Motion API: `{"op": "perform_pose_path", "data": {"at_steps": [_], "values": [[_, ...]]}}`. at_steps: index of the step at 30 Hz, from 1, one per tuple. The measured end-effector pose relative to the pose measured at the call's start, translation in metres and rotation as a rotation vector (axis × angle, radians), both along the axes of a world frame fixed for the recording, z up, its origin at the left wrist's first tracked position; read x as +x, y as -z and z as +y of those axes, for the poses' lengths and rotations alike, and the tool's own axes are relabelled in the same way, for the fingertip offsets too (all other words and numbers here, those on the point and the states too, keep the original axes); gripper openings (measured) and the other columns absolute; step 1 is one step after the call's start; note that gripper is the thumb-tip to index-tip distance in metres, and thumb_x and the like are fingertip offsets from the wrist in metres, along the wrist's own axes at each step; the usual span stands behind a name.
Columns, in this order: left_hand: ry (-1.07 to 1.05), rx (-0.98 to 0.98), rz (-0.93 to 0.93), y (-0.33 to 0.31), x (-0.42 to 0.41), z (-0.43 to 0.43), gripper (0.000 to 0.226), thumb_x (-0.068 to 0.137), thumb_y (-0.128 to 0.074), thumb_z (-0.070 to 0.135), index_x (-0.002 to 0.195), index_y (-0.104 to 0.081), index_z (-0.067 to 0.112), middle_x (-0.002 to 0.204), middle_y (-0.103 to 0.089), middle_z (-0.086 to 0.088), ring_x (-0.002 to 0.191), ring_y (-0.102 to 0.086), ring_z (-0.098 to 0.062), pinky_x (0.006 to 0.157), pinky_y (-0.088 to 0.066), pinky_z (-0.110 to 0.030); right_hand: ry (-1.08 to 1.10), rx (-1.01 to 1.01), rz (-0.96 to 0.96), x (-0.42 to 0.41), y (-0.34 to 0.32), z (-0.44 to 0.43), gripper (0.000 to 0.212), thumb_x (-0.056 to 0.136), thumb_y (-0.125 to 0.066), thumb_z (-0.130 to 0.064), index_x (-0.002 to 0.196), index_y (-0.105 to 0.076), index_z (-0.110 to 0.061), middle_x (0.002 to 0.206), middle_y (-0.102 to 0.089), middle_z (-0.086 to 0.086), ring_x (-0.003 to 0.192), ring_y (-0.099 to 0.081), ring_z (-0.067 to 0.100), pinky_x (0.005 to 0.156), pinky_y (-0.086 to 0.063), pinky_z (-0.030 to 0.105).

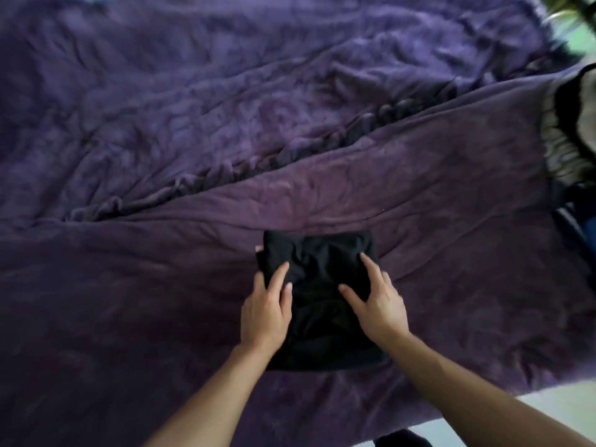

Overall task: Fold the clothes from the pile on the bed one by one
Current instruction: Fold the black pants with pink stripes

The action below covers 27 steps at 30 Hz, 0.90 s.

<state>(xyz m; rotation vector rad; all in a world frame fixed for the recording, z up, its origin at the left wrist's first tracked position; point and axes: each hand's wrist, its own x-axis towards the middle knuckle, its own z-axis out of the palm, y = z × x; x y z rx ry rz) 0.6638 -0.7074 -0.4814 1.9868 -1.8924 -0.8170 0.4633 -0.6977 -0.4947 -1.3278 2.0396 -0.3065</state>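
Black folded garment [317, 285] on purple bedspread [161, 156], left hand [266, 312], right hand [377, 304] flat on it, fingers straight

You have one view only, the wide-angle camera on your head, which looks forward and steeply down from over the near edge of the purple bed cover [193, 124]. It sits close: your forearms run up from the bottom of the frame, and your left hand [266, 306] and right hand [377, 304] lie just below centre. The cover fills nearly the whole picture, with pale floor [548, 404] in the lower right corner and blurred black-and-white fabric [567, 137] at the right edge.
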Motion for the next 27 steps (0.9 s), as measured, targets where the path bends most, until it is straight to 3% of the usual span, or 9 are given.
{"op": "perform_pose_path", "data": {"at_steps": [10,14,18,24,27], "values": [[0.073,-0.112,0.122,-0.099,-0.199,0.042,0.038,0.093,-0.060,0.026,0.130,-0.058,0.019,0.106,-0.060,-0.009,0.089,-0.064,-0.031,0.075,-0.054,-0.044,0.020,-0.111,0.108,-0.203,-0.099,0.061,0.071,0.087,-0.054,-0.061,0.146,-0.019,-0.043,0.120,-0.050,0.000,0.095,-0.063,0.035,0.077,-0.049,0.041],[0.113,-0.248,0.214,-0.141,-0.291,0.041,0.036,0.090,-0.064,0.024,0.126,-0.061,0.019,0.105,-0.062,-0.006,0.090,-0.066,-0.024,0.076,-0.049,-0.025,0.047,-0.213,0.154,-0.299,-0.155,0.066,0.072,0.086,-0.054,-0.062,0.145,-0.018,-0.045,0.118,-0.049,0.000,0.093,-0.062,0.035,0.076,-0.050,0.042],[0.151,-0.359,0.274,-0.188,-0.373,0.030,0.035,0.089,-0.065,0.021,0.124,-0.061,0.017,0.108,-0.062,-0.007,0.096,-0.064,-0.024,0.080,-0.042,-0.022,0.095,-0.345,0.201,-0.380,-0.216,0.066,0.073,0.084,-0.057,-0.060,0.147,-0.023,-0.041,0.117,-0.050,-0.001,0.097,-0.062,0.033,0.078,-0.050,0.042],[0.283,-0.481,0.355,-0.255,-0.478,-0.008,0.036,0.087,-0.068,0.020,0.123,-0.063,0.018,0.107,-0.063,-0.006,0.096,-0.063,-0.020,0.084,-0.037,-0.011,0.255,-0.513,0.158,-0.481,-0.281,0.063,0.073,0.084,-0.060,-0.058,0.145,-0.024,-0.042,0.134,-0.051,0.001,0.116,-0.055,0.026,0.091,-0.048,0.041],[0.428,-0.458,0.349,-0.278,-0.529,-0.036,0.038,0.089,-0.065,0.024,0.127,-0.059,0.022,0.115,-0.061,-0.005,0.102,-0.061,-0.020,0.086,-0.043,-0.021,0.380,-0.543,0.117,-0.520,-0.293,0.064,0.071,0.084,-0.061,-0.058,0.144,-0.026,-0.044,0.141,-0.049,0.001,0.120,-0.053,0.026,0.093,-0.047,0.040]]}}
